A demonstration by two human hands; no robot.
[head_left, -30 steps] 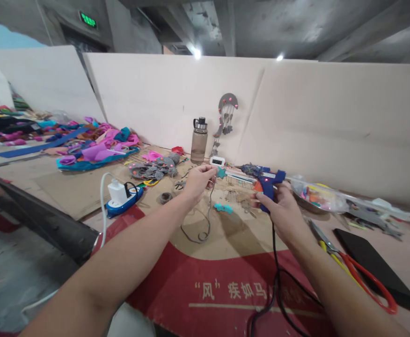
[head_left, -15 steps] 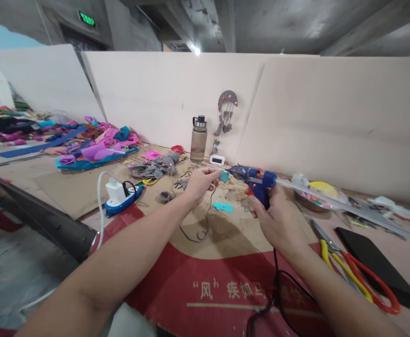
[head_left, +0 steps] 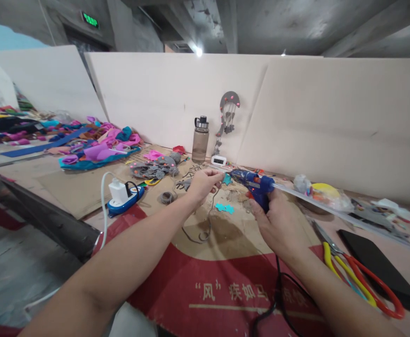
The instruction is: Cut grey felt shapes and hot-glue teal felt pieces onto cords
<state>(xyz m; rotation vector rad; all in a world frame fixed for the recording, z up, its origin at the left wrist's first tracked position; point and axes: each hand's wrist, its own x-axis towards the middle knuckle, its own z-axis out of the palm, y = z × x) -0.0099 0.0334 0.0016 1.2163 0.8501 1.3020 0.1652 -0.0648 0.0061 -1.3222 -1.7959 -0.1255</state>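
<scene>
My left hand pinches a small teal felt star with a grey string dangling from it down to the cardboard. My right hand grips a blue hot glue gun, its nozzle pointing left at the star and almost touching it. A long clear glue stick sticks out of the gun's back to the right. The gun's black cord runs down toward me. Another teal felt piece lies on the cardboard below the hands.
Red and yellow scissors and a black slab lie at right. A white and blue power strip sits at left, a water bottle at the back wall. Grey felt pieces and coloured felt scraps lie far left.
My right hand swung the glue gun round so its nozzle now points left at the star held by my left hand. The left hand stayed almost in place.
</scene>
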